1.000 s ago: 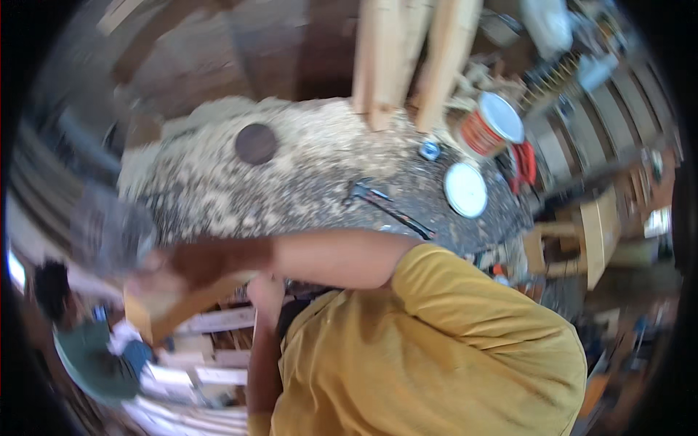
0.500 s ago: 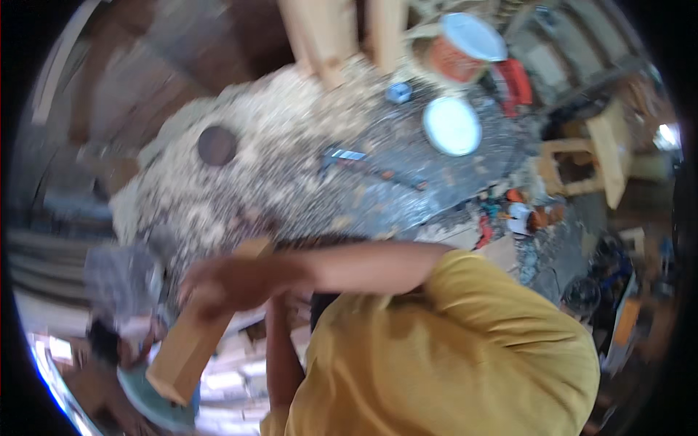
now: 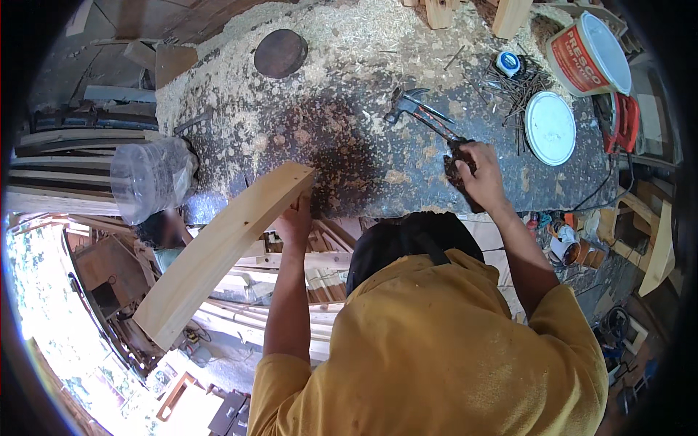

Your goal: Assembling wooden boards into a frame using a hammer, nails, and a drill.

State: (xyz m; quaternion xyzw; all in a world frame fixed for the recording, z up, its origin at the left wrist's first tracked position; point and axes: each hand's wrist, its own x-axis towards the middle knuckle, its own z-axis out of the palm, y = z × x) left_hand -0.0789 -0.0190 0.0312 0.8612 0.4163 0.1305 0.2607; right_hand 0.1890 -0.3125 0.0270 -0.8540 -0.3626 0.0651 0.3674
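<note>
One clear, round plastic tub point(image 3: 138, 182), left end of bench, tilted. One other person point(image 3: 167, 231) just below it, mostly hidden. One slim dark metal tool point(image 3: 193, 122) near the tub.

One thick, pale wooden plank point(image 3: 225, 251), slanting from lower left up to the bench's near edge, upper end over the bench top. One left hand point(image 3: 294, 218) under that upper end, grasping it; fingers partly covered by the wood.

One dark brown round disc point(image 3: 281, 53), far side. One claw hammer with grey metal head and dark handle point(image 3: 418, 110), lying mid-bench. Two pale squared timber ends point(image 3: 512, 17) at the top edge.

One right hand point(image 3: 481, 174) at the hammer's handle end, fingers curled over a dark mottled patch; cannot tell if clenched on the handle. One round blue-and-white tape measure point(image 3: 509, 64), beside one heap of thin brown nails point(image 3: 525, 93), too many to count. One white round lid point(image 3: 550, 128), one white plastic bucket with red label point(image 3: 587, 57), one red-handled tool point(image 3: 625, 125).

Surface: dark, worn workbench point(image 3: 542, 190), blotched, pale sawdust point(image 3: 356, 36) thickest along the far side. Room: bright opening point(image 3: 43, 291) lower left, stacked timber point(image 3: 65, 174) left, cluttered floor right.
</note>
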